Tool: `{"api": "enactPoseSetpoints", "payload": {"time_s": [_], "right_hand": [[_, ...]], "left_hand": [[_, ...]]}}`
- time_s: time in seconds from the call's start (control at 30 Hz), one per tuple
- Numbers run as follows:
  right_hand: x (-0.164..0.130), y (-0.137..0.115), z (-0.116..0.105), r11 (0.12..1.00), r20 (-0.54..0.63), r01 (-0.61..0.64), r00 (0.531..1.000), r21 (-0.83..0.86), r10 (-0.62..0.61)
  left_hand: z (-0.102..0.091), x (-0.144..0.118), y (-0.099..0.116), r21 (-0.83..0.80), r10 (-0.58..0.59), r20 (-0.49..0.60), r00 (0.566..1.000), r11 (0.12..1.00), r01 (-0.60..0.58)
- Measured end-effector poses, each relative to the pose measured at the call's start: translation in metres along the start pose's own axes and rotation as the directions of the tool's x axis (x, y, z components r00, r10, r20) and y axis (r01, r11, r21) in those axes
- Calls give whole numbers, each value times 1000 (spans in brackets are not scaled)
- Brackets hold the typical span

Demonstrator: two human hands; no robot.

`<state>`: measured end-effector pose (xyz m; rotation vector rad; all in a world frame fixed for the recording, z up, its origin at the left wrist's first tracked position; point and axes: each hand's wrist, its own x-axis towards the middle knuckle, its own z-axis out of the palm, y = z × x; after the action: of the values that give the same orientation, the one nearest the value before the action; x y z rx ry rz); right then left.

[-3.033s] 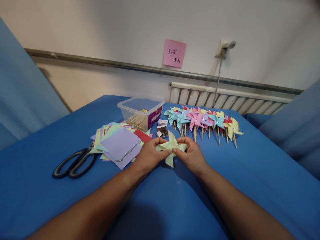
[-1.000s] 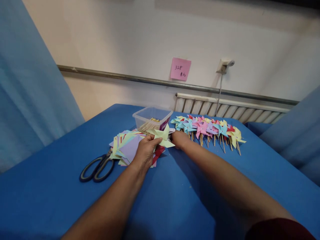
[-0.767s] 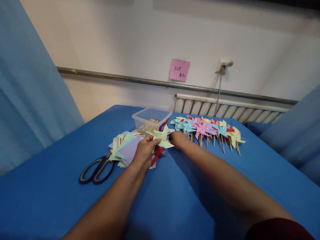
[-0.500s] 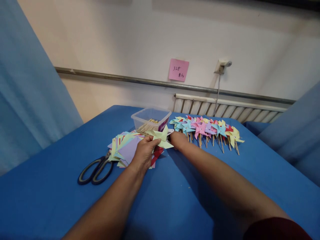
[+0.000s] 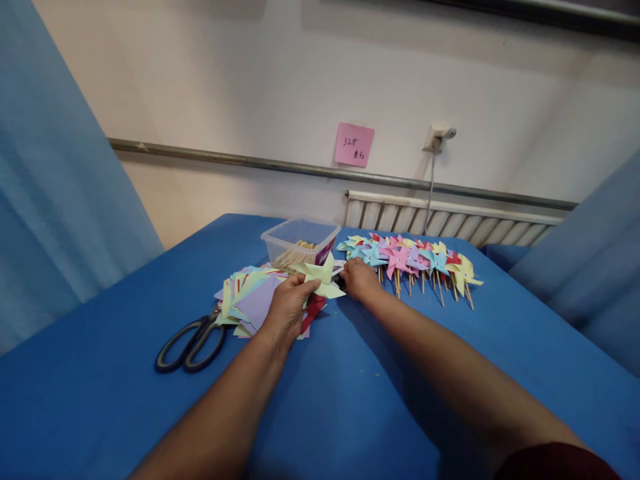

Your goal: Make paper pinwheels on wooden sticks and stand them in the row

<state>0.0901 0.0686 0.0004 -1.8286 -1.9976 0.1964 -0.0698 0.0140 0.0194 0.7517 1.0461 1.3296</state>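
One blue table (image 5: 350, 400) carries everything. On its far right lies one row of finished pinwheels (image 5: 410, 257) on wooden sticks, too crowded to count exactly. Left of centre sits one heap of coloured paper squares (image 5: 250, 297), with one clear plastic tub (image 5: 300, 241) of sticks just beyond it and one pair of black scissors (image 5: 190, 343) at the heap's near left. One pink note (image 5: 354, 145) is stuck on the far wall.

Three seconds ago both hands pinched the pale yellow pinwheel (image 5: 320, 277) close in front; now it is held farther away, over the heap's right edge, and the right hand has let go of it.

The left hand (image 5: 287, 310) grips the pinwheel from below between thumb and fingers. The right hand (image 5: 361, 280), arm stretched forward, rests palm down just right of it; whether its fingers hold anything cannot be told.
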Motion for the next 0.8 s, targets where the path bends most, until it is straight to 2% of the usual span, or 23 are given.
{"api": "enactPoseSetpoints", "payload": {"time_s": [0.13, 0.23, 0.33, 0.47, 0.6, 0.73, 0.8], "right_hand": [[-17, 17, 3, 984, -87, -69, 993, 165, 84], [-38, 30, 13, 954, -57, -92, 992, 284, 113], [-59, 42, 20, 942, -8, -89, 995, 324, 97], [-74, 49, 16, 965, 25, -31, 999, 261, 25], [-77, 42, 11, 985, 53, 69, 995, 160, -79], [-78, 40, 9, 978, 114, 209, 972, -4, -208], [-78, 45, 7, 968, 129, 252, 959, 22, -253]], "left_hand": [[0, 0, 0, -11, 11, 22, 1000, 1000, -10], [0, 2, -4, -24, 9, 51, 999, 1000, -8], [0, 5, -10, -9, 4, 62, 998, 1000, -4], [2, 5, -16, 45, -3, 45, 999, 999, 1], [4, 4, -16, 82, -4, 25, 1000, 997, 2], [4, 4, -16, 84, -6, 39, 999, 996, 3], [4, 5, -18, 90, -6, 48, 999, 996, 2]]}}
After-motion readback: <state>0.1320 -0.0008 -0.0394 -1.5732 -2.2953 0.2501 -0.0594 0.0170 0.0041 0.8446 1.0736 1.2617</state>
